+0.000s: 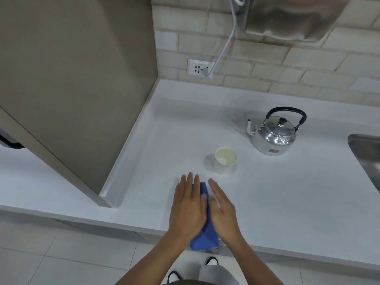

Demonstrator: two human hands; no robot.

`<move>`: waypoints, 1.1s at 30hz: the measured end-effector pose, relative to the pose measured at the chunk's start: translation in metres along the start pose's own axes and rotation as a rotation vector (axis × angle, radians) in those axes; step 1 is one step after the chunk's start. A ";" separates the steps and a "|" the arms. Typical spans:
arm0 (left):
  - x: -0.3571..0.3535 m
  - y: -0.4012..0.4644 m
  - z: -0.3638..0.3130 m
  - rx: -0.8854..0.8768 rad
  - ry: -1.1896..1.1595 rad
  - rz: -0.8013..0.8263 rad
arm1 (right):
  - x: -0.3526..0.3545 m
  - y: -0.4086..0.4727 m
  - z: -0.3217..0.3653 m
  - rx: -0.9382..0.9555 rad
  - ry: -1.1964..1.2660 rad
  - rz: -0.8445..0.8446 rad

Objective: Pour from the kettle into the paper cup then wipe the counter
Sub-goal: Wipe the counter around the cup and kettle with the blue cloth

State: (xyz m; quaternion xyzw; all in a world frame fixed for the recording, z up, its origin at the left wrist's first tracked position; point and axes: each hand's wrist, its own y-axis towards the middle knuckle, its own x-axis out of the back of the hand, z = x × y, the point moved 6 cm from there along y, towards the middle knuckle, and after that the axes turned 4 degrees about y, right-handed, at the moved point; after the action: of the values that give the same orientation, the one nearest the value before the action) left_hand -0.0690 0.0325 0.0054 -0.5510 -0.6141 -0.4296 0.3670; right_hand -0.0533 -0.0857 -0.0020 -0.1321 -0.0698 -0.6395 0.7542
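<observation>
Pouring looks done: cup (225,159) filled, kettle (274,133) parked right. My flat left hand (188,204) and right hand (223,210) press the cloth (205,233); wiping remains.

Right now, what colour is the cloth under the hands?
Blue, a plain solid blue cloth. The head view shows it best, lying between both hands on the white counter.

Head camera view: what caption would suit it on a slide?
Both hands press a blue cloth on the white counter, near a paper cup and kettle.
</observation>
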 end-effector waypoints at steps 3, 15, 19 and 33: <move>-0.031 -0.004 -0.022 0.098 0.098 0.126 | 0.038 0.003 -0.015 0.117 -0.306 -0.271; -0.032 0.007 0.017 0.006 0.172 0.180 | 0.006 0.012 -0.032 0.091 -0.945 -0.126; -0.020 -0.014 0.025 0.060 0.193 0.115 | -0.001 0.011 -0.030 0.067 -1.010 -0.151; -0.004 -0.005 0.079 0.125 0.215 0.086 | 0.001 0.013 -0.035 0.079 -1.045 -0.153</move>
State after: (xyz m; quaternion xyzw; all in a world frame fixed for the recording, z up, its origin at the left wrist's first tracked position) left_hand -0.0713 0.1045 -0.0274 -0.5038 -0.5726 -0.4309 0.4823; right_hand -0.0430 -0.0952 -0.0362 -0.3992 -0.4697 -0.5384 0.5746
